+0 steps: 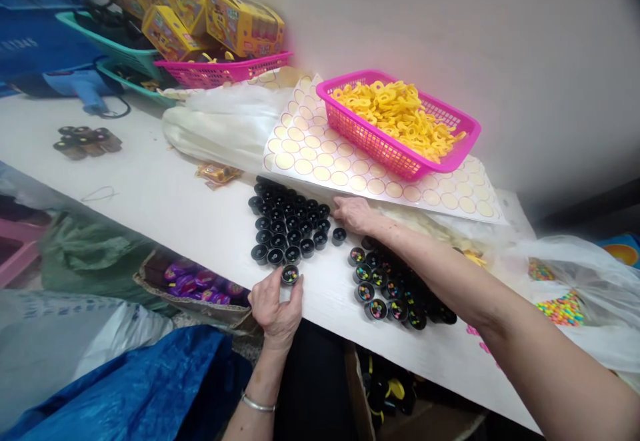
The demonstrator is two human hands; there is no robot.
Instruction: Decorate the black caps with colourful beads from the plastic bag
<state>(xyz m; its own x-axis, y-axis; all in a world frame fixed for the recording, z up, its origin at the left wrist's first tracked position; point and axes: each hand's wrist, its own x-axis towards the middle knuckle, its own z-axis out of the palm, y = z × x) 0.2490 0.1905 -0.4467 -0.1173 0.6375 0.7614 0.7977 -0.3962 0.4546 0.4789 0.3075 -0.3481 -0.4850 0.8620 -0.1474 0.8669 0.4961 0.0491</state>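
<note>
My left hand (277, 304) grips a small round black cup (290, 275) between thumb and fingers at the front edge of the table. Bright candy pieces show inside that cup. My right hand (354, 215) is by the lower edge of the sticker sheet, its fingers curled together; whatever they hold is hidden. Just below it stands a single black cup (339, 236). To its left is a cluster of black cups (285, 221) without visible candy. Under my right forearm, another group of black cups (379, 309) contains coloured candies.
A pink basket (370, 138) of yellow ring-shaped pieces rests on the sticker sheet (320, 173). Candy-filled plastic bags (560, 308) lie at right. Brown cups (87, 142) and a blue tool (83, 88) are at left. Boxes (245, 21) fill another basket behind. An open carton (195, 301) stands below.
</note>
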